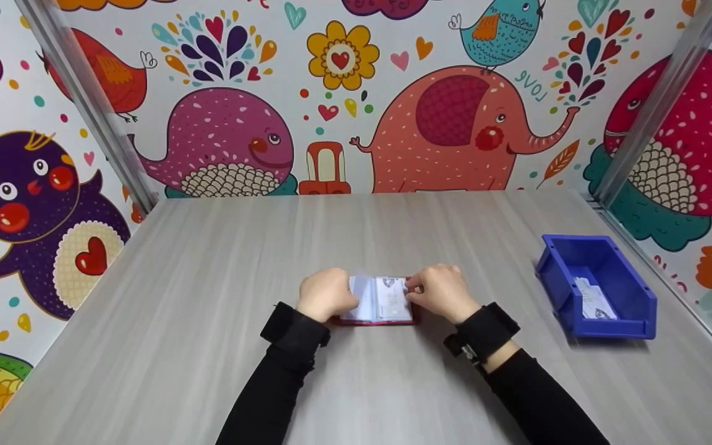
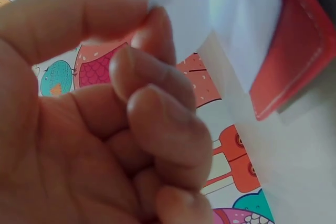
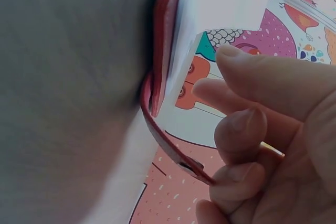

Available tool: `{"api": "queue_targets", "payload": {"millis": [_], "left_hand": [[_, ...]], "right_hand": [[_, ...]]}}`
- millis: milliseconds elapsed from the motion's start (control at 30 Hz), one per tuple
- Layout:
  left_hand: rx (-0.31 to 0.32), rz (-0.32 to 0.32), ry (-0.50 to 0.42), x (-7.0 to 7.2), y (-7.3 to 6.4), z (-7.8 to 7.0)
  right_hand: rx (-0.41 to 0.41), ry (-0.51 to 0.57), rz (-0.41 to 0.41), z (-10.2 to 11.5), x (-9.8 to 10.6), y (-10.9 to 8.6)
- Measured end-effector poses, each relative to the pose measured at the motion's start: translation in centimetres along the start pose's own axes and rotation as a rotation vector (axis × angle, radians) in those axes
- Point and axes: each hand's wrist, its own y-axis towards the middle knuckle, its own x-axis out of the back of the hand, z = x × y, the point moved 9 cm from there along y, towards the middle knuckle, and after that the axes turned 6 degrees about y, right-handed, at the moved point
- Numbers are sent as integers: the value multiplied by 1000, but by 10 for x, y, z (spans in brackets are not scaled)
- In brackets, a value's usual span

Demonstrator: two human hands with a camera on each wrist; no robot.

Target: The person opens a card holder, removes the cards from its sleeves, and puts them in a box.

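Note:
A small red card holder (image 1: 376, 322) with stitched edges lies spread on the table, its clear sleeve pages showing. On its right side a white printed card (image 1: 392, 299) shows in a sleeve. My left hand (image 1: 326, 293) pinches a translucent sleeve page (image 2: 189, 19) between thumb and index finger, lifting it from the red cover (image 2: 294, 51). At the right edge is my right hand (image 1: 445, 290), thumb and index apart in the right wrist view. The holder's red snap strap (image 3: 170, 148) reaches that hand's lower fingers; whether they grip its tip is hidden.
To the right stands a blue plastic bin (image 1: 615, 327) with white printed cards (image 1: 594, 300) inside. The pale wood-grain table (image 1: 220, 259) ends at a cartoon-printed wall (image 1: 331, 123) behind. Metal posts (image 1: 93, 105) stand at the rear corners.

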Motion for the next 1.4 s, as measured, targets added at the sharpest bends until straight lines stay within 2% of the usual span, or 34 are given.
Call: {"api": "queue_targets", "payload": {"millis": [600, 1400], "left_hand": [[46, 67, 41, -12, 5, 13], [44, 87, 44, -20, 6, 20]], "right_hand": [[-1, -51, -6, -1, -4, -3], [14, -74, 30, 0, -11, -1]]}}
